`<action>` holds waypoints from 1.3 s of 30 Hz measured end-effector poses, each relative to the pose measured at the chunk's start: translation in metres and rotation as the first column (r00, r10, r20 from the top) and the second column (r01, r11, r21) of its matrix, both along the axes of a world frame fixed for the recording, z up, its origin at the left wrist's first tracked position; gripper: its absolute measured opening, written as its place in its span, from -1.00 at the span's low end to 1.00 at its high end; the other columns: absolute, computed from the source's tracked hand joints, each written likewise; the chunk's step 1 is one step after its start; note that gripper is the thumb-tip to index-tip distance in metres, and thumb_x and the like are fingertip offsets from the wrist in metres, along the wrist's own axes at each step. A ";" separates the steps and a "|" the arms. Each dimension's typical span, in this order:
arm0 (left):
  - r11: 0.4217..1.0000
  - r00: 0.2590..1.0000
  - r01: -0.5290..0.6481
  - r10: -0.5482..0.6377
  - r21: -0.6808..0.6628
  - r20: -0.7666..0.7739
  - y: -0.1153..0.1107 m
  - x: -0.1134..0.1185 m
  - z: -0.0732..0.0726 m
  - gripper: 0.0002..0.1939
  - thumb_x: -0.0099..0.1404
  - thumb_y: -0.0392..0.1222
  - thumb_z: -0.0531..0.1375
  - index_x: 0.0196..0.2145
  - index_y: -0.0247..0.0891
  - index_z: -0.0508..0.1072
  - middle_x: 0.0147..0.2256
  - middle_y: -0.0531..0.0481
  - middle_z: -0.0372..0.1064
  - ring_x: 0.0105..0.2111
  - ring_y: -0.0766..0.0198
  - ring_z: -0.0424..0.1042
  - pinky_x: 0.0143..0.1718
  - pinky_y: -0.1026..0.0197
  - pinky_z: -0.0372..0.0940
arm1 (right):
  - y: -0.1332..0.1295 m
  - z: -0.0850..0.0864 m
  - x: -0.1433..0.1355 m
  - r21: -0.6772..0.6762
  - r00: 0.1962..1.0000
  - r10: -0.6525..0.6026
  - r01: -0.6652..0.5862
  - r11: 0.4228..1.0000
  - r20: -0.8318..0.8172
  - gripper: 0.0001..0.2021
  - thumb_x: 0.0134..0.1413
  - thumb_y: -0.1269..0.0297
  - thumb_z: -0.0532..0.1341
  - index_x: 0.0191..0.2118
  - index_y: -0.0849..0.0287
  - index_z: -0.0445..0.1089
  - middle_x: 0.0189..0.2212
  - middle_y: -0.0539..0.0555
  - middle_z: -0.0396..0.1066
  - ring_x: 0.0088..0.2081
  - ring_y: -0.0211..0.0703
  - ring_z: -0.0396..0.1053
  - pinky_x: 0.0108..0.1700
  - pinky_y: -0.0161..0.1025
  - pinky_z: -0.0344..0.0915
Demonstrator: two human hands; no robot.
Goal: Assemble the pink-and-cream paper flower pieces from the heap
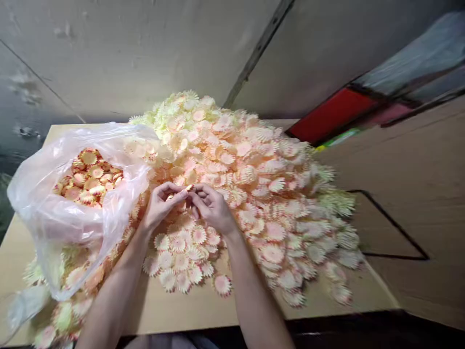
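Discs [274, 230], frilled, lie heaped; left hand [162, 202] and right hand [212, 207] pinch a small yellowish piece [189, 187], seemingly another disc.

Flowers [274, 231] are mostly cream with pink middles, bagged ones [92, 184] yellow edged red, bag's [34, 189] milky white, counter's [189, 312] pale tan.

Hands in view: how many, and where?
2: the left hand near the bag, and the right hand close beside it, both over the flower-shaped pieces.
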State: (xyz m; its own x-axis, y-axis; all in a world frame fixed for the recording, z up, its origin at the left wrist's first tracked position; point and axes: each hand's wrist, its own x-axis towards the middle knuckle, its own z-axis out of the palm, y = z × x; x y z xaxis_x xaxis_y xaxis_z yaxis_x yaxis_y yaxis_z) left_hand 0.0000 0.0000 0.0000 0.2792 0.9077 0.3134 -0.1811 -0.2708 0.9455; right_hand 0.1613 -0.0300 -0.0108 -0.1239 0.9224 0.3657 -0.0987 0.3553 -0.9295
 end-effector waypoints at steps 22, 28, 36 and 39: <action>0.987 0.987 0.022 0.004 -0.162 0.158 0.000 0.003 -0.001 -0.61 0.20 0.10 0.32 -0.40 -0.25 0.28 -0.55 0.19 0.13 -0.62 0.51 0.11 -0.59 0.42 0.09 | 0.002 -0.001 0.011 -0.045 0.962 0.207 -0.218 0.975 -0.179 -0.72 0.15 0.02 0.32 -0.28 0.12 0.34 -0.51 -0.05 0.37 -0.50 -0.29 0.34 -0.42 -0.31 0.31; 0.995 0.996 -0.084 0.082 0.049 0.037 -0.003 0.003 0.001 -0.80 0.29 -0.04 0.25 -0.25 -0.18 0.36 -0.55 0.17 0.27 -0.59 0.43 0.30 -0.50 0.37 0.24 | 0.007 0.001 0.005 0.001 0.991 -0.049 0.050 0.999 -0.124 -0.69 0.07 -0.01 0.36 -0.34 0.13 0.39 -0.52 -0.06 0.37 -0.56 -0.31 0.33 -0.48 -0.32 0.32; 0.977 0.987 -0.110 0.129 0.181 -0.100 -0.004 0.006 0.003 -0.75 0.24 -0.03 0.30 -0.25 -0.27 0.54 -0.35 -0.02 0.52 -0.46 0.36 0.40 -0.42 0.32 0.32 | 0.004 0.006 0.000 0.051 0.991 -0.111 0.116 0.992 -0.079 -0.69 0.06 -0.02 0.35 -0.34 0.14 0.41 -0.50 -0.04 0.35 -0.50 -0.31 0.30 -0.43 -0.31 0.32; 0.973 0.987 -0.109 0.131 0.202 -0.098 -0.003 0.007 0.001 -0.73 0.22 -0.01 0.32 -0.27 -0.29 0.55 -0.32 -0.06 0.54 -0.47 0.37 0.42 -0.44 0.34 0.32 | 0.004 0.006 0.001 0.042 0.991 -0.110 0.114 0.993 -0.075 -0.69 0.08 -0.02 0.34 -0.33 0.14 0.42 -0.52 -0.05 0.35 -0.50 -0.30 0.30 -0.42 -0.31 0.32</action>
State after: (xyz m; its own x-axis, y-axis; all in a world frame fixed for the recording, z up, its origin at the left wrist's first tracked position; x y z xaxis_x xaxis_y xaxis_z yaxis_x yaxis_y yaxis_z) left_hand 0.0071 -0.0030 0.0014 0.2144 0.8609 0.4614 -0.0341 -0.4655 0.8844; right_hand 0.1620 -0.0261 -0.0052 0.0076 0.9110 0.4124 -0.1227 0.4102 -0.9037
